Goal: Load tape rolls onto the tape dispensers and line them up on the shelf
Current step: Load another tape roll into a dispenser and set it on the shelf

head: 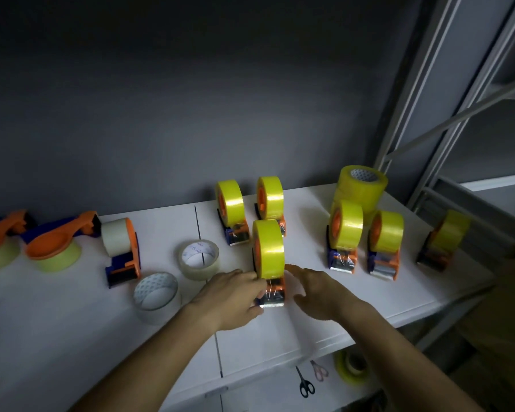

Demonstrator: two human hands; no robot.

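A loaded orange-and-blue tape dispenser (268,260) with a yellow roll stands upright on the white shelf (280,331), in front of me. My left hand (235,295) grips its lower left side by the cutter. My right hand (318,289) is just to its right with fingers relaxed; one fingertip is near the roll's lower edge. Several more loaded dispensers stand behind: two at the back middle (231,214) (270,200) and three on the right (344,233) (384,242) (445,240). Two loose clear rolls (198,258) (156,295) lie flat to the left.
A dispenser with a white roll (122,251) stands at the left; two dispensers (58,242) (0,239) lie on their sides further left. Stacked yellow rolls (361,185) sit at the back right. On the lower shelf lie scissors (305,383) and another roll (351,367). A metal rack frame (428,129) rises at right.
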